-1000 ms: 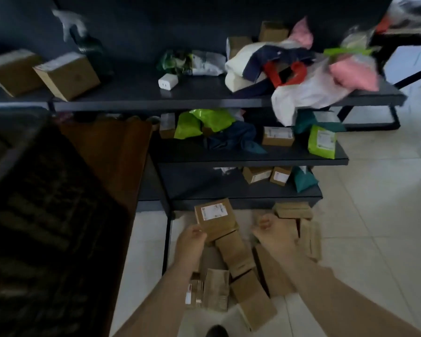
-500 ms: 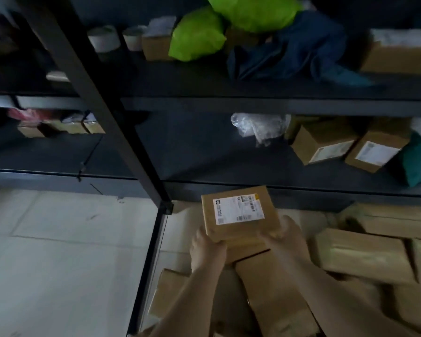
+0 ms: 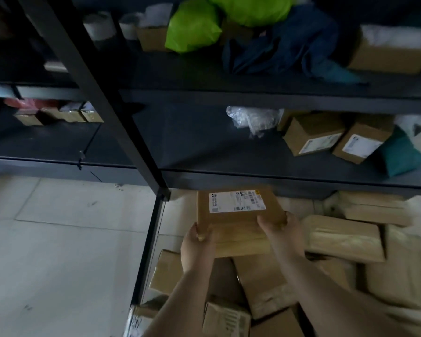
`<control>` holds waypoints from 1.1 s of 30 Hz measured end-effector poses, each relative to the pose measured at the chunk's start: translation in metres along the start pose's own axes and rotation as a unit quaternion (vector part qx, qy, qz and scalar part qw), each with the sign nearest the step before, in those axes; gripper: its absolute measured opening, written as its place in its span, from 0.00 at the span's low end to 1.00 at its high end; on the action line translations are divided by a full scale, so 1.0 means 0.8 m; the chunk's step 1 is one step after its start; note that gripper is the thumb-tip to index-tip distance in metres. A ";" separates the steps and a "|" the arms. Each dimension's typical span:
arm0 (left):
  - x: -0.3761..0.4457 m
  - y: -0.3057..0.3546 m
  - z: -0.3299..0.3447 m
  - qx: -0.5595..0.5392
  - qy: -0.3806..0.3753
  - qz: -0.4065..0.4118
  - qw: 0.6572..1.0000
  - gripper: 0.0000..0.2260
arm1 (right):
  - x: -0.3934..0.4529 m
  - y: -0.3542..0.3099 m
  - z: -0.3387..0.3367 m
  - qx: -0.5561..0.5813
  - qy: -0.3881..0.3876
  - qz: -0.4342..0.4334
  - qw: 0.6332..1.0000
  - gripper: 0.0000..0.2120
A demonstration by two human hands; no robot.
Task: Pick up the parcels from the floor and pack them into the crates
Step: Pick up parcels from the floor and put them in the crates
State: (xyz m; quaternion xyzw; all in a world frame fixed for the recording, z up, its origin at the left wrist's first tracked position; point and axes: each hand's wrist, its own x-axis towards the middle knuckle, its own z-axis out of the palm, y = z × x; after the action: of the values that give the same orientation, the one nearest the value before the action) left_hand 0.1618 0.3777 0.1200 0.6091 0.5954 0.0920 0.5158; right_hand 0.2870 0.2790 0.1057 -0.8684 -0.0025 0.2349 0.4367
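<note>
Both hands hold one flat box (image 3: 238, 215) with a white label (image 3: 236, 202) on top, above the parcel pile (image 3: 272, 283) on the floor (image 3: 58, 239), just in front of the lowest shelf (image 3: 289, 177); the left hand (image 3: 196, 244) grips its left edge, thumb curled over the top; the right hand (image 3: 283, 233) grips its right corner, thumb on top, fingers curled round the side; two small boxes (image 3: 335, 138) sit on that shelf.

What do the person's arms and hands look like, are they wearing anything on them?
Both arms are bare as far as the frame shows: no sleeves in view. The left hand and right hand wear no gloves, and no watch, bracelet or ring can be made out, though the dim, slightly blurred picture could hide small items.
</note>
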 end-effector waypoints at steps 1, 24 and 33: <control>-0.029 0.027 -0.018 -0.021 0.008 0.007 1.000 0.05 | -0.025 -0.023 -0.023 0.014 0.009 0.001 1.000 0.19; -0.656 0.505 -0.512 -0.214 0.167 0.252 0.929 0.17 | -0.619 -0.563 -0.478 0.245 0.041 -0.287 0.925 0.24; -0.703 0.434 -0.802 -0.260 0.284 0.277 0.880 0.16 | -0.830 -0.701 -0.340 0.180 -0.075 -0.429 0.882 0.26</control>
State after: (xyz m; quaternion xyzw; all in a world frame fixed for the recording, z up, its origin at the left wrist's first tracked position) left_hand -0.2395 0.3331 0.9482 0.5413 0.4777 0.5515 0.4179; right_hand -0.0797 0.2810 0.9397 -0.6686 -0.3650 0.0853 0.6422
